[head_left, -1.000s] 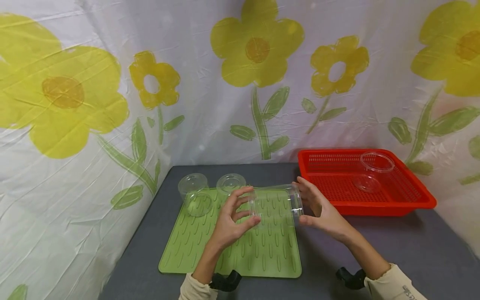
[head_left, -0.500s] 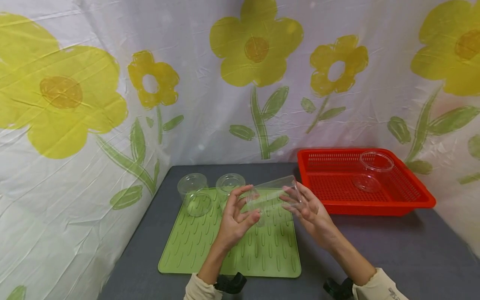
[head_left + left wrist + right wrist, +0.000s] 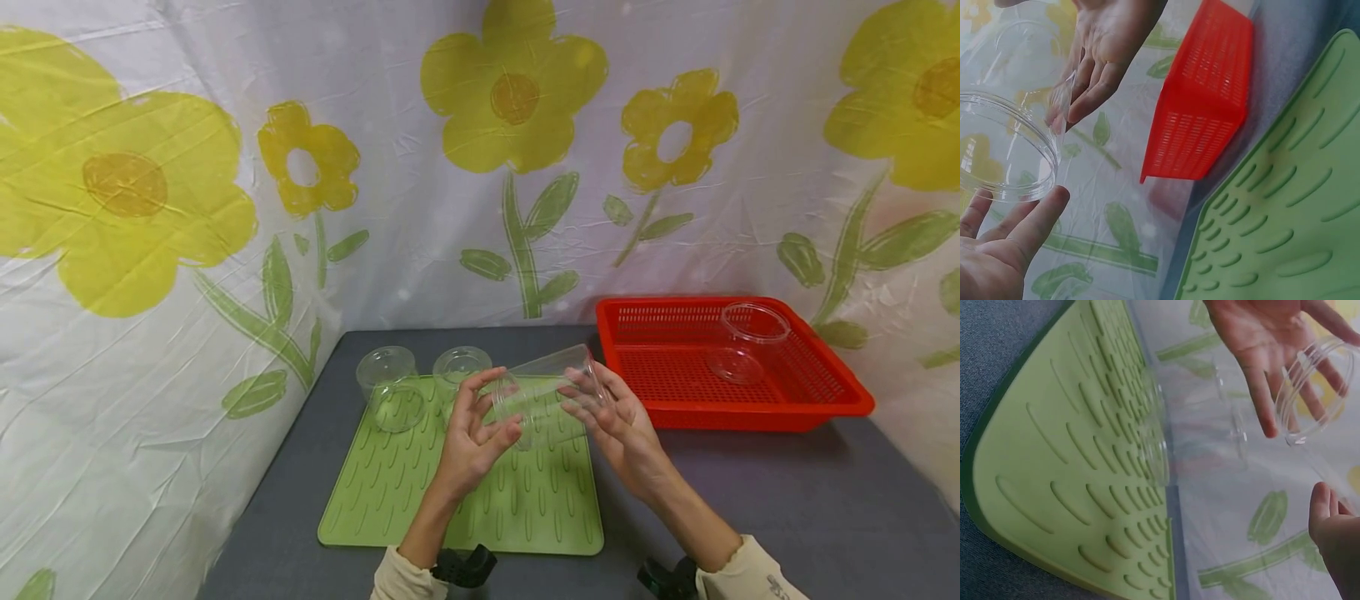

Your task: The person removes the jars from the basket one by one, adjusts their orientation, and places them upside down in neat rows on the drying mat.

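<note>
Head view: soft, subdued light is falling evenly; a shadow is darkening the worktop below the red basket. Wrist views: glints are edging the clear cup while haze is softening detail.

smooth glossy clear plastic held cup, other cups same shiny plastic, glossy perforated plastic basket, matt rubbery-looking ridged mat, matt smooth table, creased shiny plastic-looking sheet, matt cloth sleeves

Clear cylindrical plastic cup, level a second ago, now tilted, right end higher; right hand shifted inward, fingers showing through cup wall.
</note>
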The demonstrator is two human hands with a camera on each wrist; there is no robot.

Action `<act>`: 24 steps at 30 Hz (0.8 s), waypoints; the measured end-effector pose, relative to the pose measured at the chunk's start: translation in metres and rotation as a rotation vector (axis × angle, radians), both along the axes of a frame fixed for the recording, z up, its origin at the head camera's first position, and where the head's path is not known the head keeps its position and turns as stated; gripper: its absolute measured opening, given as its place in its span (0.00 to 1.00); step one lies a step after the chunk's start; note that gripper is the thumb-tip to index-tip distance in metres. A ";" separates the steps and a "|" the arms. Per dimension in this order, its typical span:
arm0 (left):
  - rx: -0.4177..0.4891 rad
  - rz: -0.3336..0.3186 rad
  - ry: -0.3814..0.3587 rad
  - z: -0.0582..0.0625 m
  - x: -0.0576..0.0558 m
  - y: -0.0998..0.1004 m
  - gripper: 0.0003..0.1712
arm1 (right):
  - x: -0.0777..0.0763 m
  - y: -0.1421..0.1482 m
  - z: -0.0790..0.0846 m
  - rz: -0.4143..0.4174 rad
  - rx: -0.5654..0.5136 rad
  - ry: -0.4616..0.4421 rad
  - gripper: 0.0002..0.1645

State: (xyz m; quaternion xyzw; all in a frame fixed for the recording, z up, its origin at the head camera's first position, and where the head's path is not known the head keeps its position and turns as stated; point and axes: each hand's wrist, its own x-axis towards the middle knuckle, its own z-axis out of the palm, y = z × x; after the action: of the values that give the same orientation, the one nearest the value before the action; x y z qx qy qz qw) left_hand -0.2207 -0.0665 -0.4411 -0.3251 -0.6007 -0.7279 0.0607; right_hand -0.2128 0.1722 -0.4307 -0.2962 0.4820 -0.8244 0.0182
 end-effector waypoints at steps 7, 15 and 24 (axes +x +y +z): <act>0.024 0.006 0.001 -0.002 -0.001 -0.006 0.43 | -0.002 0.001 0.005 -0.012 -0.008 0.011 0.40; -0.007 0.064 0.020 -0.009 -0.003 -0.021 0.34 | -0.004 0.009 0.010 -0.087 0.032 0.038 0.39; -0.006 0.241 0.040 -0.019 -0.005 -0.040 0.17 | -0.010 0.020 0.011 -0.164 0.005 0.063 0.39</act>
State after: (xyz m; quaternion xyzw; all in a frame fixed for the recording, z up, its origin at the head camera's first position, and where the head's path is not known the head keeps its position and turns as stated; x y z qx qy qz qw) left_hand -0.2259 -0.1066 -0.4599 -0.2650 -0.6364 -0.7068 0.1586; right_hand -0.2227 0.1920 -0.4194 -0.2813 0.5071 -0.8122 -0.0638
